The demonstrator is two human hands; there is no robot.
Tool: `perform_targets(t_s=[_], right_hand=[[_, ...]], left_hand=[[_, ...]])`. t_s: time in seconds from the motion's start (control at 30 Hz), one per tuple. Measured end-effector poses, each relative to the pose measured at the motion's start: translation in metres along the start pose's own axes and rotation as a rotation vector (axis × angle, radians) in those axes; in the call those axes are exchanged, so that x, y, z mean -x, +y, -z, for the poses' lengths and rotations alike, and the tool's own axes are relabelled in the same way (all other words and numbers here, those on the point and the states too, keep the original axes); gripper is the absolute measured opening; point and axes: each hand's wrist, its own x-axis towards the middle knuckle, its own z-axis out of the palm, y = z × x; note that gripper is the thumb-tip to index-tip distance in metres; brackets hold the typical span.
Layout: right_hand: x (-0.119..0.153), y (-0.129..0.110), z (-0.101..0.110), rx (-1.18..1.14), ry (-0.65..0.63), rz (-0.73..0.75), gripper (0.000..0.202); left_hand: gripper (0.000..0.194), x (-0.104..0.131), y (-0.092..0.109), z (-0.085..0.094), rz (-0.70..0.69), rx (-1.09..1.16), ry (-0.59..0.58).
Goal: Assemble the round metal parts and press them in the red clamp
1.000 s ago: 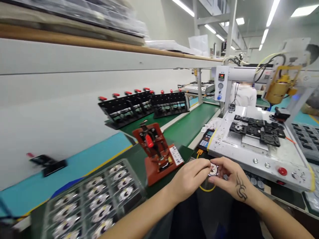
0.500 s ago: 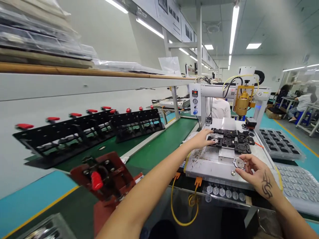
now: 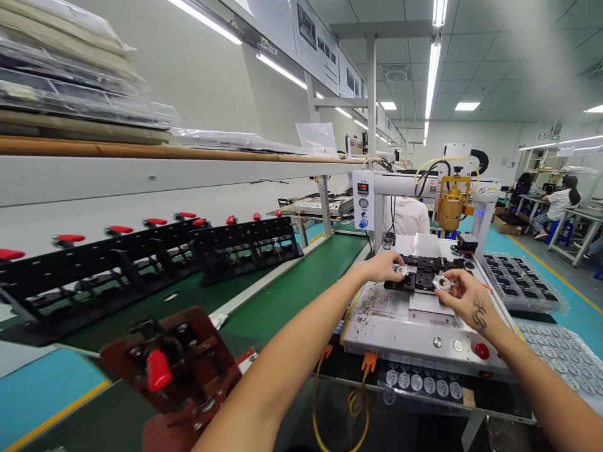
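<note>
My left hand (image 3: pixel 385 267) has its fingers closed on a small round metal watch part (image 3: pixel 401 270) at the left side of the black fixture blocks (image 3: pixel 425 276). In my right hand (image 3: pixel 464 295), between thumb and fingers, is a round silver watch case (image 3: pixel 441 284), over the right front part of the blocks. The blocks lie on the white bed of a benchtop machine (image 3: pixel 377 326). A gold-coloured machine head (image 3: pixel 451 207) hangs above and behind them.
A dark red clamp fixture with a red handle (image 3: pixel 159 370) stands at lower left. Black racks (image 3: pixel 245 242) rest on the green belt (image 3: pixel 282 282). Right of the machine are trays of black parts (image 3: pixel 521 282) and round discs (image 3: pixel 560 358). Seated people (image 3: pixel 560 204) are at far right.
My left hand has lifted slightly from the blocks with a round part in its fingers. My right hand has moved the watch case up and left to the blocks. The view has shifted a little.
</note>
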Motion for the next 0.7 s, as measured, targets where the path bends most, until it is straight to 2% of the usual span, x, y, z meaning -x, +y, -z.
perform_targets(t_s=[0.17, 0.3, 0.5, 0.6, 0.7], right_hand=[[-0.074, 0.005, -0.049, 0.135, -0.184, 0.114, 0.032], [-0.106, 0.011, -0.073, 0.197, -0.341, 0.116, 0.031], [-0.115, 0.019, -0.081, 0.24, -0.478, 0.169, 0.031], [-0.113, 0.021, -0.082, 0.268, -0.463, 0.196, 0.028], [-0.114, 0.019, -0.085, 0.311, -0.423, 0.194, 0.023]], left_hand=[[0.045, 0.043, 0.02, 0.022, -0.052, 0.118, 0.237], [0.039, 0.091, 0.034, 0.034, -0.136, 0.239, 0.384], [0.034, 0.154, 0.038, 0.031, -0.144, 0.254, 0.459], [0.035, 0.179, 0.033, 0.024, -0.093, 0.249, 0.47], [0.037, 0.194, 0.033, 0.015, -0.014, 0.303, 0.477]])
